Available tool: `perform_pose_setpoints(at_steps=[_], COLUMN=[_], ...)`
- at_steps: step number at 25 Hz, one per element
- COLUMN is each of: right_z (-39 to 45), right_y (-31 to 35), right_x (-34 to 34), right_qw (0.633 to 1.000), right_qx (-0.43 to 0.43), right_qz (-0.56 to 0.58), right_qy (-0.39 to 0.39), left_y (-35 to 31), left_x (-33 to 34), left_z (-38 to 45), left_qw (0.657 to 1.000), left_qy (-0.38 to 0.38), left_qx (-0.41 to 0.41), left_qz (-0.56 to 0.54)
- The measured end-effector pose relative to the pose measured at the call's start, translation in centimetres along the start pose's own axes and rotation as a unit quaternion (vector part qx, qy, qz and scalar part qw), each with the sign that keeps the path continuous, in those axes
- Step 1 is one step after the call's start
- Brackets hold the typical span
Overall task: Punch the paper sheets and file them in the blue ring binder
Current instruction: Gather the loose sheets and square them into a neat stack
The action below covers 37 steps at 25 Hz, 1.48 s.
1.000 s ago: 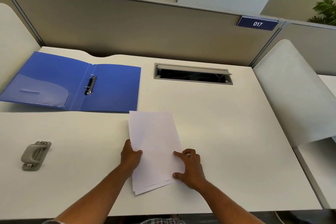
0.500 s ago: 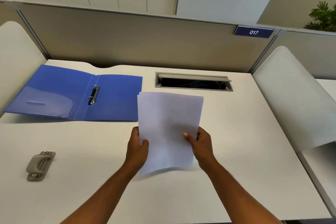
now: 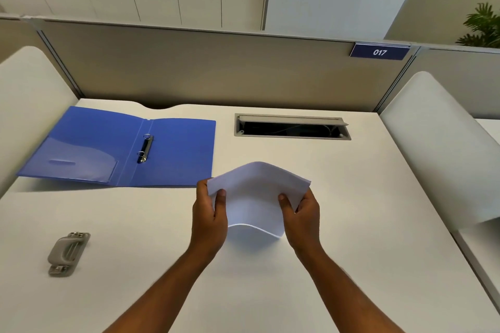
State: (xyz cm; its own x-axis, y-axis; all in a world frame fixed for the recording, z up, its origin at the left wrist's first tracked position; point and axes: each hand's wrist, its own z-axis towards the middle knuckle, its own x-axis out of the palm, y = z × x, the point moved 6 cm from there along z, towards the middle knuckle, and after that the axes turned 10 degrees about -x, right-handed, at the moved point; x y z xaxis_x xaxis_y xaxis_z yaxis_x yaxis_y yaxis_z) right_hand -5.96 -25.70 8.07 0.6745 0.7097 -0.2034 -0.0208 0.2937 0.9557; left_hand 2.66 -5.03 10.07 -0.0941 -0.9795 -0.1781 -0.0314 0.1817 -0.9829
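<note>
I hold a small stack of white paper sheets [image 3: 255, 197] above the middle of the white desk [image 3: 351, 224]. My left hand [image 3: 209, 217] grips its left edge and my right hand [image 3: 301, 215] grips its right edge. The stack bends over at the top, away from me. The blue ring binder [image 3: 178, 154] lies open flat at the back left, its two metal rings [image 3: 144, 147] shut on the spine. A grey hole punch [image 3: 67, 253] rests on the desk at the front left, well apart from both hands.
A grey cable tray opening [image 3: 292, 127] is set into the desk behind the paper. A beige partition [image 3: 216, 67] closes the back, with a blue "017" plate [image 3: 378, 52]. White curved side screens [image 3: 438, 143] stand left and right.
Both hands lifted the sheets off the desk and raised them upright. Now the top of the stack has curled forward and the hands sit higher on its edges.
</note>
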Motion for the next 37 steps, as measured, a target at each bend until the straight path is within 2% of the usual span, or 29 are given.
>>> perform_pose_setpoints(at_steps=[4, 8, 12, 14, 16, 17, 19, 21, 23, 24, 25, 27, 28, 29, 30, 31, 32, 33, 34, 37], right_z=[-1.9, -2.1, -3.3, -2.6, -1.2, -0.5, 0.8, 2.0, 2.4, 2.3, 2.2, 1.8, 1.5, 1.1, 0.8, 0.5, 0.3, 0.2, 0.1, -0.2], right_y=[-1.7, -2.4, -4.1, -3.9, -2.6, -1.5, 1.0, 3.1, 2.7, 2.0, 1.1, -0.5, -1.2, -1.8, -2.4, -2.8, -3.2, -3.4, -3.5, -3.9], right_x=[0.5, -0.1, 0.1, -0.7, -1.9, -2.5, -3.7, -3.3, -1.8, -1.4, -1.5, -2.6, -3.3, -4.0, -4.5, -4.7, -4.8, -4.7, -4.6, -4.5], right_qw=[0.999, 0.999, 0.996, 0.996, 0.998, 0.999, 0.992, 0.961, 0.953, 0.956, 0.964, 0.981, 0.987, 0.991, 0.993, 0.992, 0.992, 0.992, 0.993, 0.998], right_qx=[0.041, 0.043, 0.073, 0.075, 0.063, 0.031, -0.083, -0.189, -0.152, -0.111, -0.078, -0.026, -0.003, 0.023, 0.045, 0.059, 0.064, 0.064, 0.062, 0.053], right_qz=[0.007, -0.007, -0.011, -0.002, 0.027, 0.014, -0.099, -0.189, -0.183, -0.163, -0.139, -0.107, -0.080, -0.047, -0.015, 0.005, 0.013, 0.018, 0.023, 0.018], right_qy=[0.023, 0.015, 0.059, 0.038, 0.007, -0.001, 0.000, 0.067, 0.189, 0.219, 0.211, 0.157, 0.136, 0.120, 0.112, 0.111, 0.112, 0.109, 0.098, 0.034], left_y=[1.8, 2.3, 4.0, 3.2, 1.7, 0.9, -1.2, -3.3, -4.7, -4.8, -4.3, -2.3, -0.8, 1.0, 2.6, 3.9, 4.6, 4.9, 4.7, 4.5], left_x=[0.2, 0.2, 0.6, 0.0, -0.8, -1.2, -1.2, -0.2, 0.9, 1.0, 0.5, -2.2, -4.0, -5.4, -6.1, -5.8, -5.2, -4.5, -4.2, -4.1], left_z=[-0.4, -0.8, -0.6, 0.5, 2.1, 2.7, 3.4, 2.8, 1.5, 1.1, 1.0, 1.3, 1.5, 1.8, 2.2, 2.6, 2.8, 2.9, 2.9, 2.3], left_qw=[0.998, 0.998, 0.994, 0.990, 0.971, 0.956, 0.910, 0.864, 0.845, 0.854, 0.873, 0.922, 0.949, 0.974, 0.991, 0.994, 0.987, 0.980, 0.981, 0.991], left_qy=[0.025, 0.036, 0.065, 0.054, 0.055, 0.061, 0.055, 0.048, 0.037, 0.020, -0.013, -0.120, -0.164, -0.171, -0.133, -0.056, 0.021, 0.068, 0.074, 0.021], left_qx=[-0.055, -0.054, -0.071, -0.013, 0.059, 0.092, 0.180, 0.261, 0.315, 0.315, 0.293, 0.195, 0.138, 0.071, 0.002, -0.068, -0.124, -0.151, -0.152, -0.123], left_qz=[-0.009, -0.005, 0.041, 0.127, 0.226, 0.273, 0.368, 0.427, 0.430, 0.413, 0.390, 0.312, 0.231, 0.128, 0.025, -0.059, -0.100, -0.106, -0.091, -0.048])
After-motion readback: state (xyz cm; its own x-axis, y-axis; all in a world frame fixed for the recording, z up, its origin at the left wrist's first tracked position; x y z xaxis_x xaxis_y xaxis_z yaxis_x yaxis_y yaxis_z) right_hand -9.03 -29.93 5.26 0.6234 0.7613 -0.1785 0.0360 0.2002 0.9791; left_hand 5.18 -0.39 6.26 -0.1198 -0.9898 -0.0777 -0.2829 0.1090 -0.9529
